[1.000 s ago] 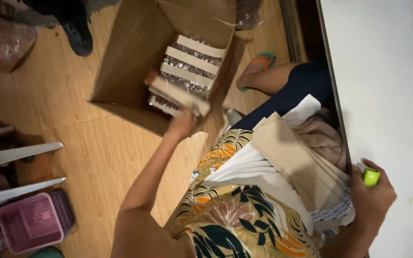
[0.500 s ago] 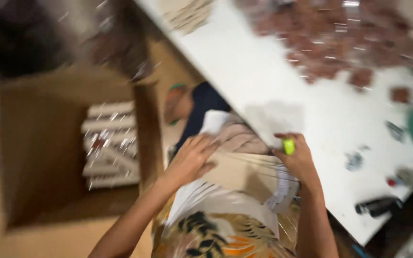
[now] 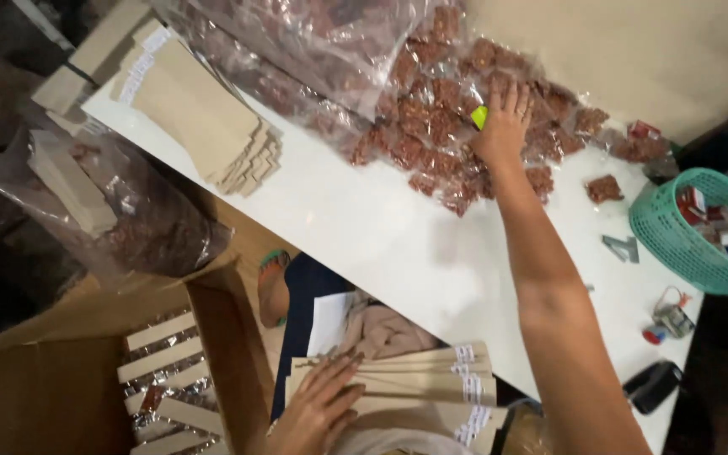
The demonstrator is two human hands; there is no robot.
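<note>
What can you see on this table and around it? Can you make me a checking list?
Surface: white table, partly bare.
Job's things: small clear packets of reddish-brown pieces heaped at the far side; tan paper sleeves stacked on the lap.
Clutter: teal basket, sleeve stack, black object.
Grippers: right hand flat on the packets, with a small green thing at its fingers; left hand rests on the lap sleeves.
Cables: nothing seen.
Surroundings: open cardboard box holding packed packets, on a wooden floor.
</note>
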